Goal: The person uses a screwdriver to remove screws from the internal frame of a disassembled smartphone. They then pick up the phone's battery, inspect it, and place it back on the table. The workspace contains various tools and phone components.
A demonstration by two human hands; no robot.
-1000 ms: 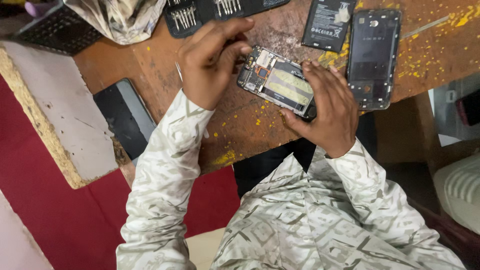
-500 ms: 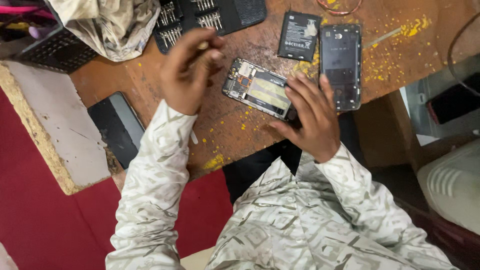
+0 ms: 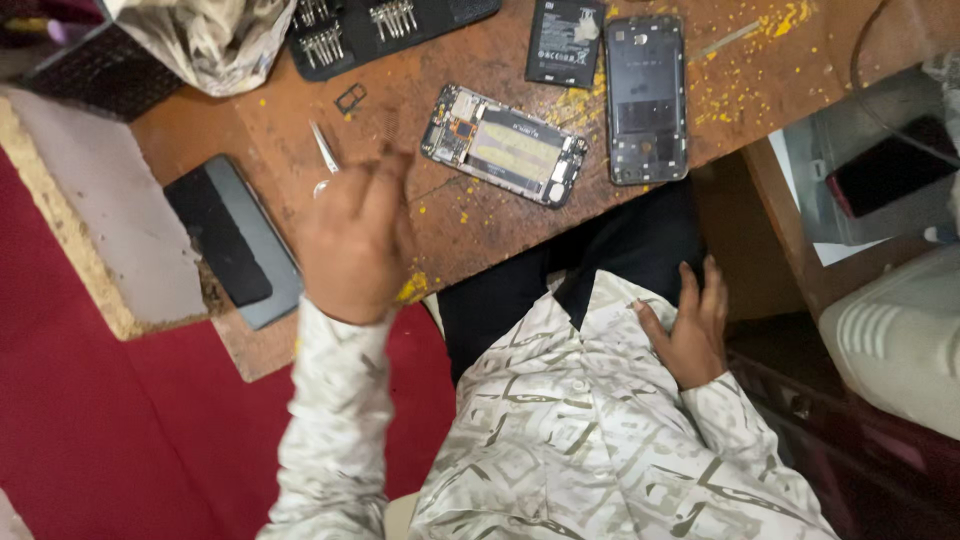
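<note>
Closest in, the right hand (image 3: 690, 330) lies flat on the person's shirt, fingers loose, holding nothing. The left hand (image 3: 352, 240) hovers over the worktop's (image 3: 470, 225) near edge, blurry, grip pinched on thin metal tweezers (image 3: 325, 150). Past it the opened phone (image 3: 503, 145) lies untouched mid-worktop, back cover (image 3: 646, 98) just beside, battery (image 3: 564, 42) and bit tray (image 3: 385, 25) at the far edge.
</note>
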